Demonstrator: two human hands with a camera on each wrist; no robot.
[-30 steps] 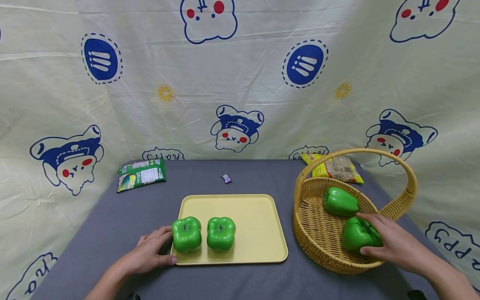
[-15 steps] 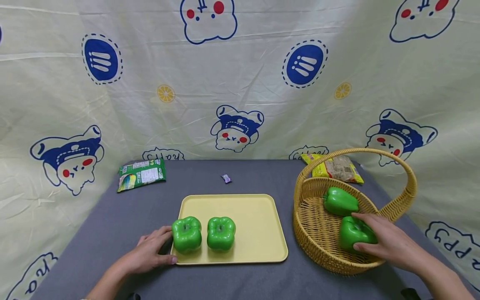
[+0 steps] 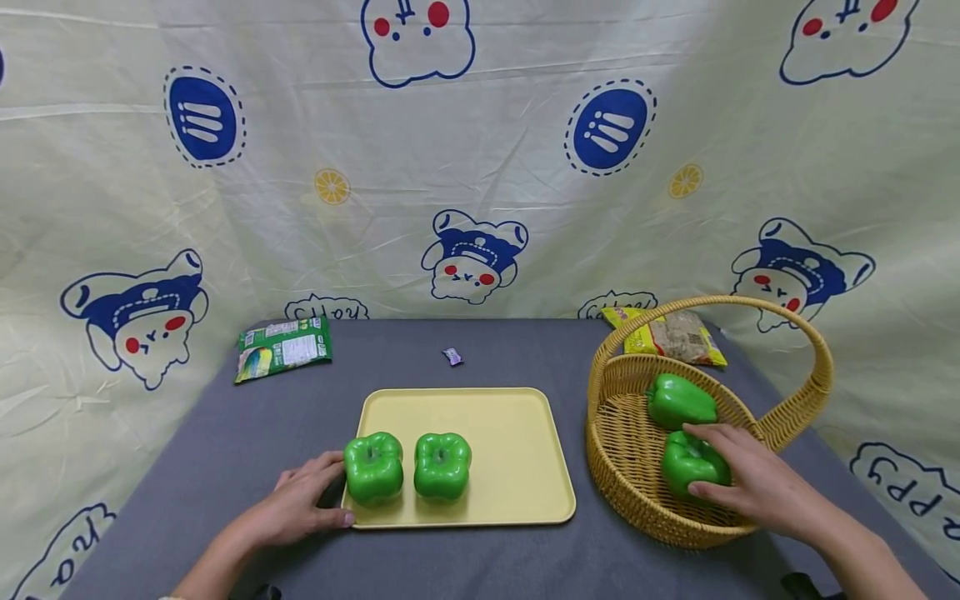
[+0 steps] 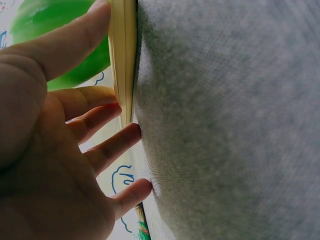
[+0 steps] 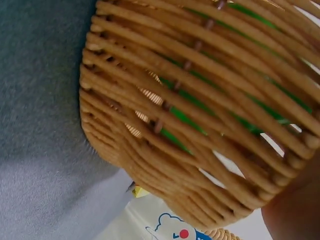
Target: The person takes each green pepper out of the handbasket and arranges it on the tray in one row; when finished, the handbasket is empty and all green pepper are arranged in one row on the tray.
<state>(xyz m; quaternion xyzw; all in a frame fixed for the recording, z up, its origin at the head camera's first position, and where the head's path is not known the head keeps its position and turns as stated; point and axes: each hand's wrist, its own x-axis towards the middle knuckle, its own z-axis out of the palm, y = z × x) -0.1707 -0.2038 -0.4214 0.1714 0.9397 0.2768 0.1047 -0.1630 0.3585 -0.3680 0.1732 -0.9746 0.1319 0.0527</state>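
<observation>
Inside the wicker basket [image 3: 622, 500], my right hand [image 3: 757, 483] holds a green bell pepper [image 3: 692, 467], thumb on the near side and fingers over the far side. Another green bell pepper [image 3: 681, 402] lies on its side just behind it. In the right wrist view the woven wall [image 5: 165, 100] hides most of the pepper and hand. My left hand [image 3: 296, 504] touches the left edge of the cream tray [image 3: 517, 458]; in the left wrist view its fingers [image 4: 112, 150] are spread and fairly straight. Two green bell peppers, a left one [image 3: 373, 469] and a right one [image 3: 442, 468], stand upright on the tray.
The basket's tall handle [image 3: 750, 302] arches over its far and right side. A green packet [image 3: 285, 348] lies back left, a small purple wrapped piece [image 3: 452, 357] back centre, and a yellow packet [image 3: 675, 337] behind the basket. A printed curtain [image 3: 480, 167] hangs behind the table.
My right hand has moved left within the basket, and the pepper it holds has shifted left with it. The left hand and the tray look unmoved.
</observation>
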